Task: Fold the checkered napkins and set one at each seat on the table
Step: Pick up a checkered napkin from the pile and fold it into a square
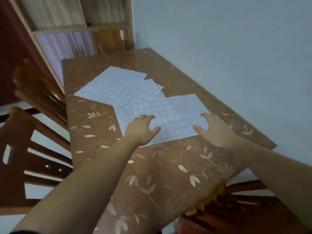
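My left hand [143, 128] and right hand [214, 128] reach over the nearest checkered napkin [168, 115] at the centre of the frame, fingers spread and gripping nothing; the left rests at or just above the sheet's near-left corner, the right hovers at its right edge, though I cannot tell whether either one presses the cloth. The napkin lies flat and unfolded on the brown leaf-patterned table [152, 174], its long axis running from lower left toward upper right of the frame, the near edge tilted up to the right. Beyond it, toward the upper left, more checkered napkins [114, 85] lie spread and overlapping, one far corner tucked under the next; how many there are is hard to count. By my judgement the task is barely begun: no napkin shows a fold, and none sits at a seat. Wooden chairs [38, 93] stand along the left edge of the table, marking places yet to be set.
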A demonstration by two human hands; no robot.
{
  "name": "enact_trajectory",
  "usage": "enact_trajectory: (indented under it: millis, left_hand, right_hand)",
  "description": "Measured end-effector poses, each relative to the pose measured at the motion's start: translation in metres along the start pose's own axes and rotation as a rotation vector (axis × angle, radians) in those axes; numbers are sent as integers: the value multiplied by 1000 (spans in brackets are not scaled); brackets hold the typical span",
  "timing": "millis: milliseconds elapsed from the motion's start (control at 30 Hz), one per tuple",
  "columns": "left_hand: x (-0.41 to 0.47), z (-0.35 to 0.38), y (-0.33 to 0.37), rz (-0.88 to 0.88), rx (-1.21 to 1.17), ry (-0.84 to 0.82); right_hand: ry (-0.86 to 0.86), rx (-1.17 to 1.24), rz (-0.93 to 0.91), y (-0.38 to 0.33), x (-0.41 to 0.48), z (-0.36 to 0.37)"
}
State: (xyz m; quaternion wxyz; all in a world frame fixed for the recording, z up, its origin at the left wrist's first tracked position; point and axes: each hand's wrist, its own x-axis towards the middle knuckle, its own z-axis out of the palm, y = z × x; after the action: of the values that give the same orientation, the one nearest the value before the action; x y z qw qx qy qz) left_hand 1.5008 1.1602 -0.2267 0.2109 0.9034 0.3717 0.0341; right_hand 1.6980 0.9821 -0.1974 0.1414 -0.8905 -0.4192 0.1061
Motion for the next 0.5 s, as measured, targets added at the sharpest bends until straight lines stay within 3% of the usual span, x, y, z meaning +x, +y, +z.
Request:
enact_trajectory:
  millis: [333,500]
  left_hand:
    - [100,48,-55,-120,-6,-108]
    - [139,73,-64,-66,44,-117]
  right_hand:
    - [-163,-9,41,0,113,66]
    - [-241,-32,39,1,151,100]
